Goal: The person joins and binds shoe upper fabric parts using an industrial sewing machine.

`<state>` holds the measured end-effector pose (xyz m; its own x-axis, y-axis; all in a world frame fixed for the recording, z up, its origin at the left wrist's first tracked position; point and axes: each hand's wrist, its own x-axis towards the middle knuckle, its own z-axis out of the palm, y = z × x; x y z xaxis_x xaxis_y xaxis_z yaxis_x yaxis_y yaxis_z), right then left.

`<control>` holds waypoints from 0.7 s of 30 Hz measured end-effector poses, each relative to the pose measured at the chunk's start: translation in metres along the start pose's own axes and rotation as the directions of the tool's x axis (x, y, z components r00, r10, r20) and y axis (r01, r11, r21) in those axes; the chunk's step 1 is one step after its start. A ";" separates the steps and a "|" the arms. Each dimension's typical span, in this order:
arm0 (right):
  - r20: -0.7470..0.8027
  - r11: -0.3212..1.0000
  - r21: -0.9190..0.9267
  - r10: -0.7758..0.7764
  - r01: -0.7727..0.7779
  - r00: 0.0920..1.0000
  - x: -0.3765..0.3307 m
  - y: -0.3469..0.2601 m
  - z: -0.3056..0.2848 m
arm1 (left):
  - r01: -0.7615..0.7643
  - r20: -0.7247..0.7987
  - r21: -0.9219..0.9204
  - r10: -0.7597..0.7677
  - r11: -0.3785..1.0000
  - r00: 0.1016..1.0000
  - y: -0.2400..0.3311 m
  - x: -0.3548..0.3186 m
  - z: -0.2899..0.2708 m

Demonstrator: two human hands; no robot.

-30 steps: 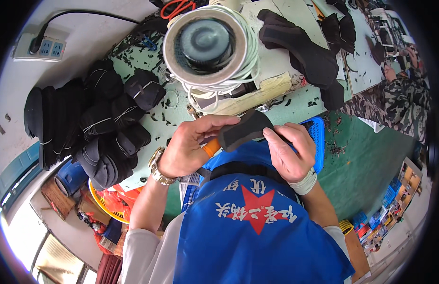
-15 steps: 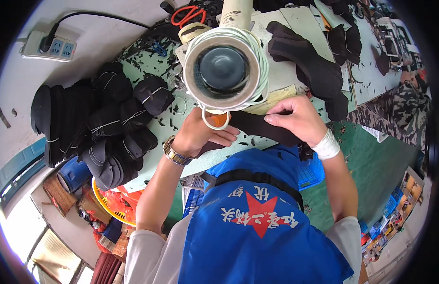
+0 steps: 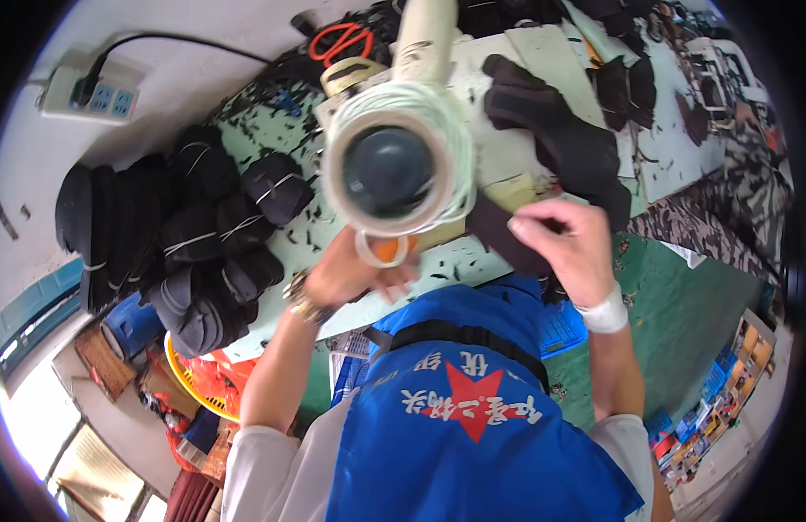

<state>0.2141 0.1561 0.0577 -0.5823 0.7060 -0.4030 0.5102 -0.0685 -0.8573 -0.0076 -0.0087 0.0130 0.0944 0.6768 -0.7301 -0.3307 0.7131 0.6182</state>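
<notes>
My right hand (image 3: pixel 570 248) pinches the upper right edge of a black fabric piece (image 3: pixel 507 237) between thumb and fingers, above the front edge of the worktable. A white band wraps that wrist. To the left, my left hand (image 3: pixel 346 268) is apart from the fabric, its blurred fingers spread beneath the machine's round housing. A pale ring (image 3: pixel 382 250) hangs in front of these fingers. An orange thing (image 3: pixel 391 250) shows through the ring; whether my hand touches it I cannot tell. The round housing (image 3: pixel 338 170), wound with pale cord, hides the work spot behind it.
Tied bundles of black fabric pieces (image 3: pixel 116 222) are heaped at the left of the table. More black pieces (image 3: pixel 564 139) lie at the back right. Scraps litter the tabletop (image 3: pixel 290 296). A yellow basket (image 3: pixel 184 374) and a blue crate (image 3: pixel 566 326) stand below.
My left hand has come away from the fabric and moved left and down. My right hand has shifted slightly right with the fabric, which now slants. The whole view has shifted a little.
</notes>
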 end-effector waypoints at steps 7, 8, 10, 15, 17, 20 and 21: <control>0.060 0.178 -0.901 -0.852 0.396 0.521 0.039 -0.012 -0.035 | 0.121 -0.260 0.951 0.523 0.285 0.812 -0.128 -0.014 -0.031; 0.096 0.136 -0.928 -0.813 0.346 0.575 0.046 0.005 -0.031 | 0.189 -0.317 0.938 0.496 0.291 0.808 -0.152 -0.007 -0.032; 0.053 0.213 -0.912 -0.788 0.351 0.614 0.048 0.027 -0.024 | 0.106 -0.342 0.909 0.574 0.404 0.744 -0.171 -0.005 -0.033; -0.002 0.255 -0.910 -0.790 0.326 0.614 0.047 0.031 -0.021 | 0.004 -0.445 0.783 0.554 0.623 0.704 -0.172 -0.017 -0.038; -0.015 0.266 -0.908 -0.792 0.324 0.610 0.047 0.032 -0.021 | -0.038 -0.340 0.861 0.630 0.507 0.698 -0.166 -0.023 -0.043; 0.040 0.284 -0.864 -0.785 0.417 0.618 0.035 0.022 -0.012 | -0.024 -0.283 0.724 0.329 0.690 0.901 -0.124 -0.050 -0.042; 0.043 0.315 -0.804 -0.814 0.504 0.579 0.026 0.016 0.001 | -0.078 -0.207 0.620 0.258 0.781 0.944 -0.104 -0.059 -0.035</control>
<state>0.2068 0.1723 0.0329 -0.7799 0.4338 0.4512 0.3766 0.9010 -0.2153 -0.0119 -0.1291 -0.0181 -0.1903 0.7849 -0.5897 0.3166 0.6176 0.7200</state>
